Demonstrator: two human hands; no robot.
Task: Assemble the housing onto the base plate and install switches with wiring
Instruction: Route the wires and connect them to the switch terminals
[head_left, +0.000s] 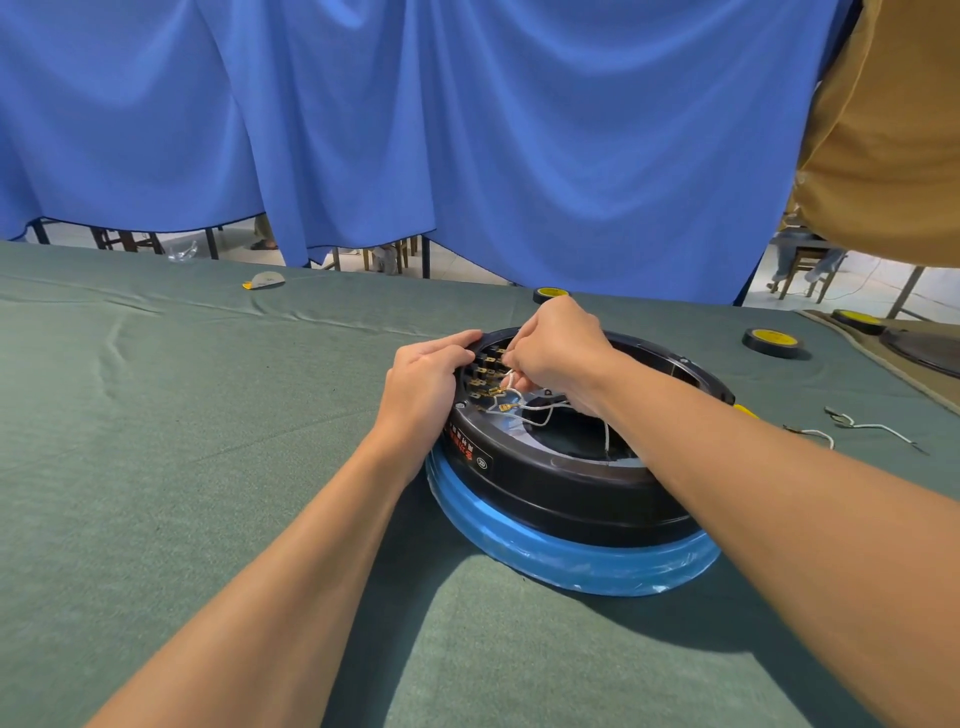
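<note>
Green cloth bench (208, 441), blue drape (467, 130) behind. I see black ring housing (545, 473) lying flat, opening up, seated on blue-wrapped base plate (571, 561). Left hand (423, 384) fingers curl over its rim, just outside the switch terminals (480, 371). Right hand (561, 353) pinches a white wire (540, 413) at them. Open cloth left of the fingers; tape roll (771, 342) and loose wires (872, 427) well right.

The left forearm (291, 561) is extended from the lower left and the right forearm (779, 493) from the lower right, and they are brought close together at the centre of the frame. The left hand (423, 387) is curled over the rim of the housing (550, 483). The right hand (561, 353) is turned knuckles-up, and a white wire (535, 413) is pinched in its bent fingertips.
</note>
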